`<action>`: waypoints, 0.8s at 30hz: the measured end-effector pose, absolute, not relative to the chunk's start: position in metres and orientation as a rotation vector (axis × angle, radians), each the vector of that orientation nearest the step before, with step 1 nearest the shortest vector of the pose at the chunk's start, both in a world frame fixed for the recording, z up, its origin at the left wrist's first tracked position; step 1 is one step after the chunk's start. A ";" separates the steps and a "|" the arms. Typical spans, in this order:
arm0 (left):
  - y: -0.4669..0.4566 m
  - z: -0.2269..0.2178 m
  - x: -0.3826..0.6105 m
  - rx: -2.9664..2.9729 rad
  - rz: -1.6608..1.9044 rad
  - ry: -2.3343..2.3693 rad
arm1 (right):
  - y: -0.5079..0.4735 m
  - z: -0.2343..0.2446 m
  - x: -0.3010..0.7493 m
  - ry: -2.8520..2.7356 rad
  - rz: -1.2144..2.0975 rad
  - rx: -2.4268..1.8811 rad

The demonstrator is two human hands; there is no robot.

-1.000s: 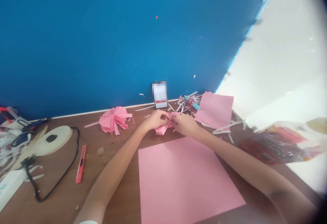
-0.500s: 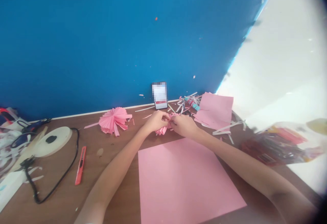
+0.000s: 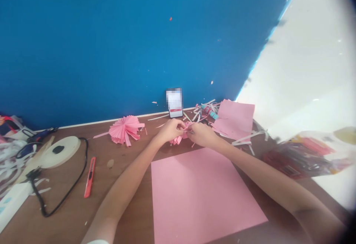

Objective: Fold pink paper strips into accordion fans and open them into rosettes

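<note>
Currently I have the pleated pink paper [image 3: 177, 139] between my two hands, at the far part of the worktop [image 3: 136, 214], near the upright phone [image 3: 175, 113]. The grip of my left hand [image 3: 172, 129] is pinched upon it, and the right hand [image 3: 202, 134] also is grasping it with the fingertips. Nearer to the camera, one large pink sheet [image 3: 204, 195] lies flat. On my left are a pink rosette [image 3: 124, 129] and a red cutter [image 3: 89, 177]; on the right, smaller pink sheets [image 3: 236, 119].
</note>
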State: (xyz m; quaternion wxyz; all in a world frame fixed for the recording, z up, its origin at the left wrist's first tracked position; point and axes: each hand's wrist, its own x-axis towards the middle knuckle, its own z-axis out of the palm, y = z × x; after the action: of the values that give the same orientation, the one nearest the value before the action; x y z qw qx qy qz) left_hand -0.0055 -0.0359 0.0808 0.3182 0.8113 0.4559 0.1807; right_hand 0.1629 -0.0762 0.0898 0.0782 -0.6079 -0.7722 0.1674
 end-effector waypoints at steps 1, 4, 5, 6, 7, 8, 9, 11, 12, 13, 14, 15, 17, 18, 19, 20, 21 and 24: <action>-0.036 0.080 -0.006 2.129 0.474 1.187 | -0.076 0.090 0.163 -2.321 0.498 -1.808; -0.036 0.080 -0.006 2.127 0.475 1.165 | -0.076 0.094 0.165 -2.346 0.509 -1.787; -0.036 0.081 -0.006 2.128 0.478 1.160 | -0.077 0.095 0.166 -2.354 0.521 -1.781; -0.036 0.082 -0.006 2.129 0.480 1.153 | -0.077 0.097 0.166 -2.362 0.531 -1.774; -0.036 0.082 -0.007 2.131 0.480 1.150 | -0.077 0.098 0.166 -2.372 0.534 -1.766; -0.036 0.083 -0.007 2.133 0.475 1.156 | -0.077 0.100 0.167 -2.378 0.520 -1.769; -0.036 0.084 -0.008 2.135 0.469 1.175 | -0.077 0.101 0.167 -2.374 0.483 -1.792; -0.035 0.086 -0.011 2.128 0.463 1.229 | -0.075 0.101 0.170 -2.346 0.373 -1.873; -0.035 0.086 -0.013 2.116 0.463 1.253 | -0.074 0.101 0.172 -2.333 0.324 -1.903; -0.034 0.087 -0.016 2.098 0.462 1.264 | -0.072 0.100 0.174 -2.330 0.298 -1.907; -0.032 0.087 -0.018 2.072 0.450 1.261 | -0.070 0.100 0.176 -2.339 0.299 -1.879; -0.031 0.088 -0.020 2.045 0.436 1.258 | -0.069 0.100 0.178 -2.351 0.309 -1.839; -0.029 0.089 -0.023 2.003 0.405 1.245 | -0.068 0.100 0.181 -2.371 0.324 -1.757; -0.028 0.090 -0.025 1.993 0.399 1.238 | -0.067 0.101 0.182 -2.376 0.323 -1.735; -0.027 0.091 -0.026 1.990 0.398 1.230 | -0.068 0.102 0.183 -2.376 0.319 -1.724; -0.027 0.092 -0.027 1.991 0.403 1.222 | -0.068 0.104 0.183 -2.375 0.316 -1.726; -0.026 0.093 -0.028 1.995 0.409 1.215 | -0.069 0.106 0.183 -2.368 0.314 -1.739; -0.026 0.097 -0.029 2.005 0.421 1.206 | -0.070 0.112 0.183 -2.324 0.296 -1.810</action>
State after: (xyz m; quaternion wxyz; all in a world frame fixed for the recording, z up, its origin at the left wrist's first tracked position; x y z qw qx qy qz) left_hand -0.0294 -0.0265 0.0965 0.3726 0.7826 0.4708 0.1644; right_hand 0.1829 -0.0703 0.1121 0.0903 -0.6089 -0.7818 0.0995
